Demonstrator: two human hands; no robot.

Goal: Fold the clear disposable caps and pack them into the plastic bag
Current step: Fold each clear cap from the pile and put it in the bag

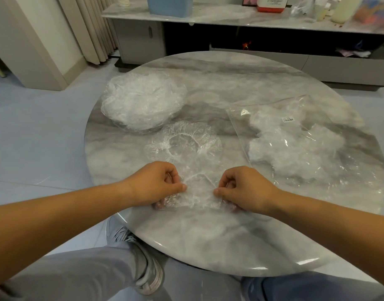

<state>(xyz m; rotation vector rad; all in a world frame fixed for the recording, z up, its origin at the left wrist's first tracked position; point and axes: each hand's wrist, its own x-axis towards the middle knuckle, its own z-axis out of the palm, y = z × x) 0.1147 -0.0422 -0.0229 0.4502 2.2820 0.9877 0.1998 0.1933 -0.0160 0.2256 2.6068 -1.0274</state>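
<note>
A clear disposable cap [199, 192] lies crumpled near the front of the round marble table [208, 242]. My left hand [158, 183] pinches its left side and my right hand [241, 187] pinches its right side, fingers curled into the film. Just beyond it a second clear cap [184, 144] lies spread flat, its gathered elastic ring showing. A heap of unfolded clear caps [141, 101] sits at the back left. The clear plastic bag [299, 140], with a small barcode label, lies at the right with several caps inside.
A low marble-topped cabinet [230, 16] runs behind the table, carrying a blue tub [169, 5], a red-and-white box [272, 4] and bottles. My knees and a grey shoe [143, 263] are under the table's front edge. Pale tiled floor lies to the left.
</note>
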